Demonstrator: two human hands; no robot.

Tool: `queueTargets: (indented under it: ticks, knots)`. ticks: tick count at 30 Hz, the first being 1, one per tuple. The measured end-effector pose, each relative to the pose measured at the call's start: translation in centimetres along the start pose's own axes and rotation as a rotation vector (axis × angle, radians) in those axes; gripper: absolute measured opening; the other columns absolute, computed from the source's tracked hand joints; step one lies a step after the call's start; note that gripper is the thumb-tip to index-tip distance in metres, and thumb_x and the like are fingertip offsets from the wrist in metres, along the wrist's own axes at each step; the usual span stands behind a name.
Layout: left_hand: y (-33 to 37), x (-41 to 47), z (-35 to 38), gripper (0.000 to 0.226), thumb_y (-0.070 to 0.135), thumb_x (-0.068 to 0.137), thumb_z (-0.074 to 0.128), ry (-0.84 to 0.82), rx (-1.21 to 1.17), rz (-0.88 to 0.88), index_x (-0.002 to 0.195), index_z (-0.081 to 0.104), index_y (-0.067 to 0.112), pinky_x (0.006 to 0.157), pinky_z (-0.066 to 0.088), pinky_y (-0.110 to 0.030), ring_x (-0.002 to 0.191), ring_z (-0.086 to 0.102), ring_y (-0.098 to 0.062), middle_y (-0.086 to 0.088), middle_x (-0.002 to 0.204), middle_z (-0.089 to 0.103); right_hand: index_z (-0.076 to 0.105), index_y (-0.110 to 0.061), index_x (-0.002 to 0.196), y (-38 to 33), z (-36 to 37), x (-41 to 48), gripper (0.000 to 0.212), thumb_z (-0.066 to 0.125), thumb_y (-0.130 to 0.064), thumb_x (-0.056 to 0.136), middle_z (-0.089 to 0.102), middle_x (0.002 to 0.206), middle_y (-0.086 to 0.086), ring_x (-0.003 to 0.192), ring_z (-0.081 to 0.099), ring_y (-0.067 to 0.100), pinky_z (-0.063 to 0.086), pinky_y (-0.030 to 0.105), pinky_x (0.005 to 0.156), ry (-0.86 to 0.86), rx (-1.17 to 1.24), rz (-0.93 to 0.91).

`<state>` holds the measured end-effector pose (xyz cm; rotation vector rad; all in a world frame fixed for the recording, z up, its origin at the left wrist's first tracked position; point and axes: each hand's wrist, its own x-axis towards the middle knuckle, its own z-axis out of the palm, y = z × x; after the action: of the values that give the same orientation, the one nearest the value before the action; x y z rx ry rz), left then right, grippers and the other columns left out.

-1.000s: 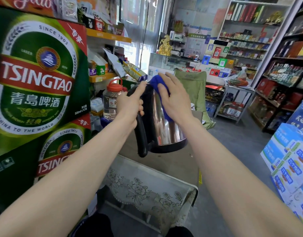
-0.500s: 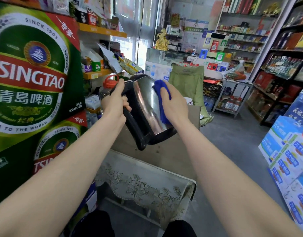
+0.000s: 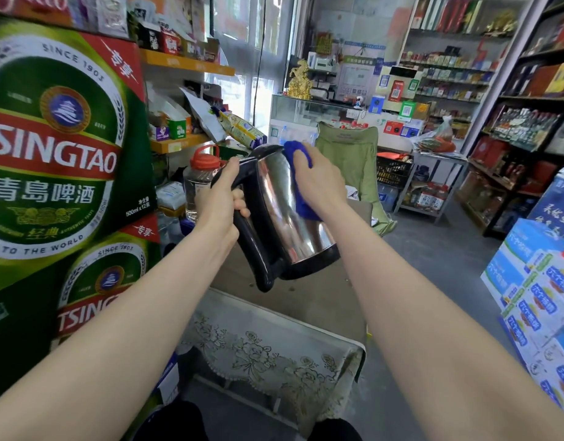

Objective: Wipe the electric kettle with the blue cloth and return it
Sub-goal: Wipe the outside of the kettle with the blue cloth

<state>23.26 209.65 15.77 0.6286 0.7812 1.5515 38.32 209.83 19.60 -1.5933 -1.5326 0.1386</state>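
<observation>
While the left hand (image 3: pixel 218 198) wraps its fingers closed round the black handle, the electric kettle (image 3: pixel 284 214) hangs tilted above the table (image 3: pixel 322 300); right hand (image 3: pixel 322 183) presses the blue cloth (image 3: pixel 298 160) flat against its steel side, fingers curled over the cloth.

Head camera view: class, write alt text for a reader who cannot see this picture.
A person's left hand grips the black handle of a tilted steel electric kettle, held above a small table, while the right hand presses a blue cloth against its side. Green beer cartons stand at left in a cluttered shop.
</observation>
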Motion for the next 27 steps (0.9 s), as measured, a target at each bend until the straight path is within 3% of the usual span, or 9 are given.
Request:
queueTargets:
  ticks: [4,6,10,12,16,19,22,25,27]
  knots:
    - [0.0,0.1,0.7,0.026,0.039,0.084,0.073,0.035,0.010,0.014,0.087,0.065,0.014,0.039,0.031,-0.021,0.038,0.033,-0.007,0.007,0.046,0.041,0.047,-0.031,0.150,0.0,3.2,-3.5,0.048,0.041,-0.038,0.104,0.041,0.161,0.004,0.151,0.031,0.032,0.027,0.048,0.119,0.095,-0.414,-0.454]
    - [-0.2,0.0,0.5,0.028,0.040,0.084,0.073,0.040,0.023,0.007,0.088,0.064,0.014,0.040,0.032,-0.022,0.040,0.034,-0.008,0.006,0.049,0.041,0.048,-0.032,0.150,0.5,3.7,-2.7,0.047,0.041,-0.038,0.104,0.041,0.161,0.003,0.151,0.032,0.031,0.029,0.048,0.119,0.085,-0.398,-0.483]
    - [-0.3,-0.2,-0.5,0.029,0.040,0.082,0.075,-0.008,0.052,0.010,0.088,0.062,0.015,0.041,0.032,-0.023,0.043,0.034,-0.009,0.005,0.051,0.042,0.058,-0.028,0.135,1.0,0.8,0.6,0.040,0.031,-0.038,0.108,0.060,0.141,0.007,0.131,0.053,0.030,0.040,0.037,0.092,-0.038,0.028,0.043]
    - [-0.3,-0.4,-0.4,0.028,0.040,0.082,0.075,-0.002,0.063,0.018,0.085,0.062,0.015,0.041,0.032,-0.023,0.043,0.035,-0.009,0.006,0.050,0.043,0.057,-0.028,0.135,0.8,0.4,0.7,0.039,0.029,-0.037,0.108,0.061,0.138,0.009,0.127,0.054,0.032,0.039,0.037,0.090,-0.046,0.059,0.133]
    - [-0.6,0.2,-0.1,0.030,0.041,0.082,0.074,0.075,0.006,-0.007,0.087,0.064,0.014,0.040,0.033,-0.023,0.041,0.035,-0.008,0.008,0.044,0.042,0.045,-0.028,0.152,0.8,3.5,-3.4,0.048,0.037,-0.038,0.105,0.045,0.158,0.006,0.147,0.038,0.031,0.034,0.046,0.116,0.084,-0.308,-0.308]
    - [-1.0,0.5,-0.5,0.031,0.042,0.082,0.075,0.073,-0.022,-0.024,0.091,0.064,0.015,0.038,0.031,-0.022,0.040,0.033,-0.007,0.008,0.045,0.040,0.050,-0.027,0.149,3.0,4.2,-4.3,0.049,0.041,-0.038,0.103,0.045,0.158,0.006,0.148,0.038,0.032,0.032,0.047,0.118,0.131,-0.323,-0.468]
    - [-1.1,0.3,-1.3,0.026,0.040,0.083,0.074,0.042,-0.040,-0.017,0.086,0.062,0.017,0.038,0.030,-0.021,0.039,0.032,-0.006,0.007,0.049,0.039,0.051,-0.031,0.148,4.9,2.3,-3.9,0.045,0.036,-0.039,0.106,0.053,0.151,-0.001,0.140,0.046,0.021,0.038,0.039,0.114,0.094,-0.040,-0.125]
    - [-1.1,0.1,-1.3,0.031,0.041,0.083,0.075,0.006,-0.008,0.028,0.094,0.061,0.015,0.037,0.030,-0.021,0.039,0.033,-0.007,0.006,0.050,0.040,0.053,-0.029,0.144,6.2,1.0,-3.2,0.046,0.030,-0.043,0.106,0.060,0.140,0.009,0.132,0.052,0.033,0.039,0.041,0.105,0.008,0.168,0.355]
    - [-1.3,0.0,-0.9,0.031,0.039,0.083,0.074,-0.002,0.027,0.063,0.093,0.060,0.014,0.038,0.030,-0.022,0.041,0.033,-0.008,0.004,0.052,0.041,0.050,-0.029,0.147,5.6,1.5,-4.2,0.046,0.029,-0.040,0.107,0.059,0.143,0.005,0.132,0.052,0.030,0.038,0.039,0.106,0.097,0.144,0.302]
